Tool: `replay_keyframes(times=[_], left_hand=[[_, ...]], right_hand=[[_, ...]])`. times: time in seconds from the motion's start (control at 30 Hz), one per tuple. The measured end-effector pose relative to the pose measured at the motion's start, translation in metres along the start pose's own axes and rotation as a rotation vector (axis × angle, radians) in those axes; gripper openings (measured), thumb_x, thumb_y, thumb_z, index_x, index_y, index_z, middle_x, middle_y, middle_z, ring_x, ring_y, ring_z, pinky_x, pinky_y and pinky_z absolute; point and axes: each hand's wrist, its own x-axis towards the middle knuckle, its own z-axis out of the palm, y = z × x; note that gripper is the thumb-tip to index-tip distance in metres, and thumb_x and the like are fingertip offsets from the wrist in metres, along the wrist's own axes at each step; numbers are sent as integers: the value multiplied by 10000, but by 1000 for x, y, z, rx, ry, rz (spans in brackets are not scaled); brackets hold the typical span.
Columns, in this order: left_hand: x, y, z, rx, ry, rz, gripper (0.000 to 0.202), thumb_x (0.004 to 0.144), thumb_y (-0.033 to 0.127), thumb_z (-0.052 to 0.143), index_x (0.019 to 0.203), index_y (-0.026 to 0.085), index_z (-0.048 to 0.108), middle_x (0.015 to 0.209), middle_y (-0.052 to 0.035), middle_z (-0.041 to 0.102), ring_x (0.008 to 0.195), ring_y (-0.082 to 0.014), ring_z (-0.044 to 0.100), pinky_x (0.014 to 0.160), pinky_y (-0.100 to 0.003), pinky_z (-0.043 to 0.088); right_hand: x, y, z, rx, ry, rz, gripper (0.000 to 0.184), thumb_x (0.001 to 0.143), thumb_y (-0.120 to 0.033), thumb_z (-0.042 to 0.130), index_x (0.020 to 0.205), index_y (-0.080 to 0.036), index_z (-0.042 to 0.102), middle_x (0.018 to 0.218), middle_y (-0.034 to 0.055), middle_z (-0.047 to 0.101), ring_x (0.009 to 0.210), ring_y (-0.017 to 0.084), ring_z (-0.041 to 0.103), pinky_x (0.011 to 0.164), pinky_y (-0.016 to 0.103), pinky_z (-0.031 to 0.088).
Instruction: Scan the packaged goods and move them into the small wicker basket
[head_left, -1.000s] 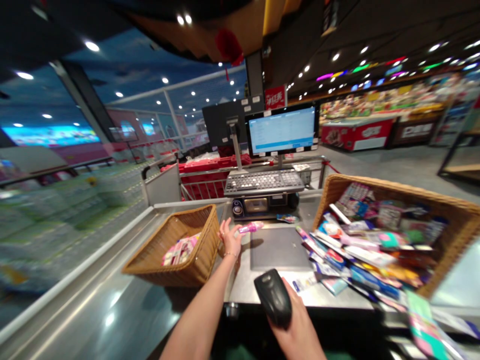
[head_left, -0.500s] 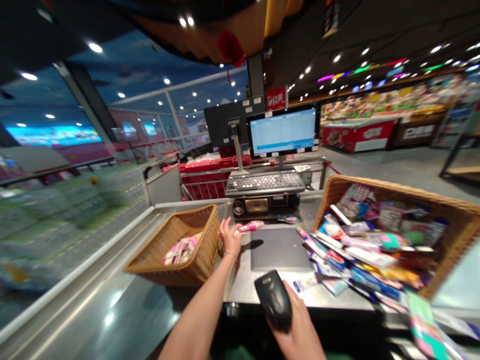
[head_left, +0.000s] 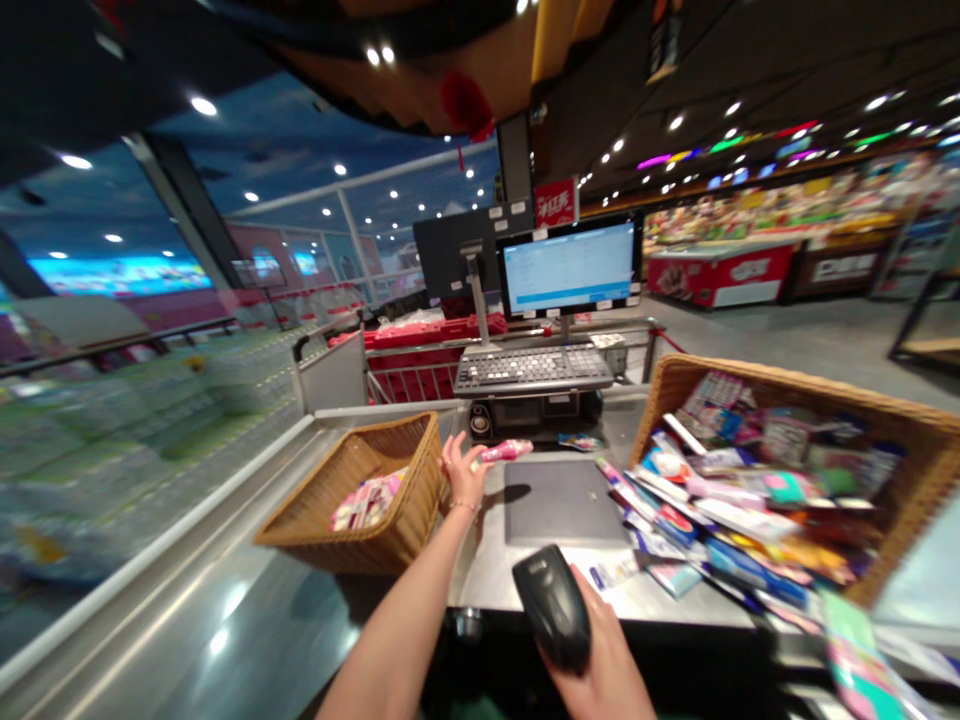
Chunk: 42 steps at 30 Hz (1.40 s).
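My left hand [head_left: 463, 474] is closed on one end of a small pink tube-shaped item [head_left: 506, 451], held up over the counter beside the left wicker basket [head_left: 420, 490]. Some pink-and-white packets [head_left: 367, 500] lie inside that basket. My right hand [head_left: 600, 655] grips a black barcode scanner [head_left: 553, 608], low at the counter's front edge. Between the two hands and the screen sits a flat grey scanning plate [head_left: 562, 505], with a dark shadow on its left part.
A larger wicker basket [head_left: 810, 378] lies tipped at the right, spilling toothpaste boxes and packets [head_left: 742, 515] onto the counter. Behind stand a keyboard [head_left: 534, 368] and a lit monitor [head_left: 570, 268]. A small blue packet [head_left: 580, 441] lies beneath the keyboard shelf.
The whole view has shifted slightly down and right. Both hands keep nearly the same pose, with the pink item and the scanner still held.
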Motion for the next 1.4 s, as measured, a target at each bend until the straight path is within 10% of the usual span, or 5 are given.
replay_keyframes(times=[0.93, 1.4], left_hand=[[25, 25, -32, -4, 69, 73, 186, 730, 238, 702, 899, 306, 738, 1363, -40, 515, 1334, -305, 345, 1116, -571, 233], [35, 31, -59, 29, 115, 81, 207, 702, 252, 740, 901, 309, 740, 1352, -41, 534, 1332, -298, 360, 1107, -545, 264]], right_hand=[[17, -15, -14, 5, -72, -125, 536, 792, -393, 611, 1284, -191, 553, 1311, 130, 595, 1274, 304, 507, 1054, 456, 420], [9, -19, 13, -57, -35, -89, 540, 828, -382, 502, 1305, -128, 492, 1413, 165, 490, 1354, 338, 399, 1099, 625, 276]])
